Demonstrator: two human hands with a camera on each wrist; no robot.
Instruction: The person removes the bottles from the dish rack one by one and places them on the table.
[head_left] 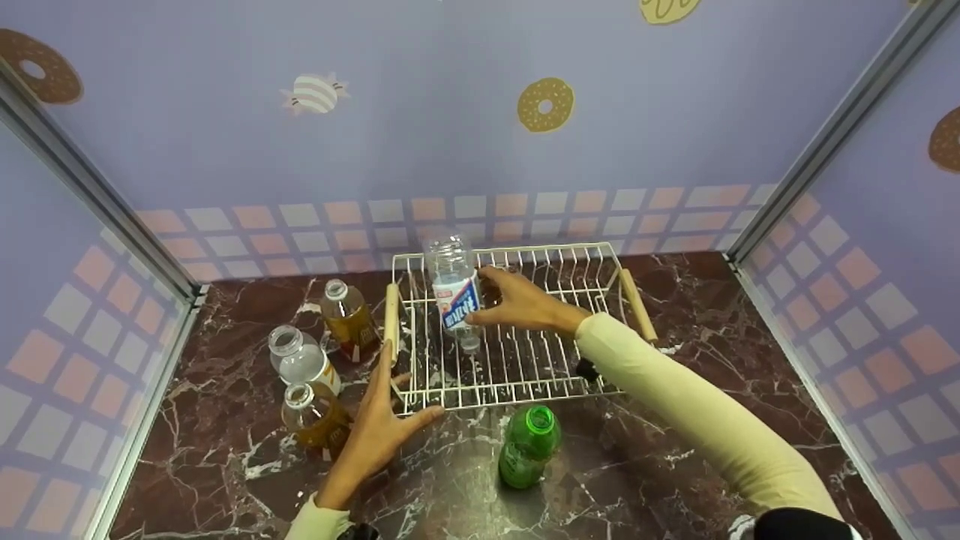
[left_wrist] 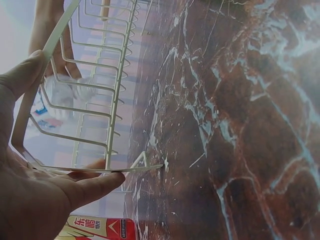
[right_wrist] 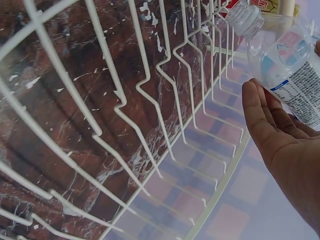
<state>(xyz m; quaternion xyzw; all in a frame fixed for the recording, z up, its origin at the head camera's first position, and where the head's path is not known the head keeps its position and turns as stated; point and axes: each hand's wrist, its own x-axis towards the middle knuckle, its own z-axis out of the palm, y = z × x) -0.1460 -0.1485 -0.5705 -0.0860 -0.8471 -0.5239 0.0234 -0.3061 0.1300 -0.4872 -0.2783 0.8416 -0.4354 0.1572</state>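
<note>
A clear plastic bottle (head_left: 456, 300) with a blue and white label is tilted neck-down over the left part of a white wire dish rack (head_left: 525, 397). My right hand (head_left: 517, 300) grips this bottle round its label. In the right wrist view the bottle's mouth (right_wrist: 245, 17) points toward the wires; whether it touches them I cannot tell. At the rack's front left corner, my left hand (head_left: 379, 412) holds the frame, its thumb (left_wrist: 25, 72) on the front rim and its fingers (left_wrist: 95, 190) along the side.
Left of the rack stand two amber bottles, one farther back (head_left: 349, 322) and one nearer (head_left: 315, 424), with a clear bottle (head_left: 300, 360) between them. A green bottle (head_left: 529, 450) stands before the rack. Wooden handles (head_left: 637, 304) flank the rack. Patterned walls (head_left: 450, 150) enclose the dark marbled table (head_left: 660, 465).
</note>
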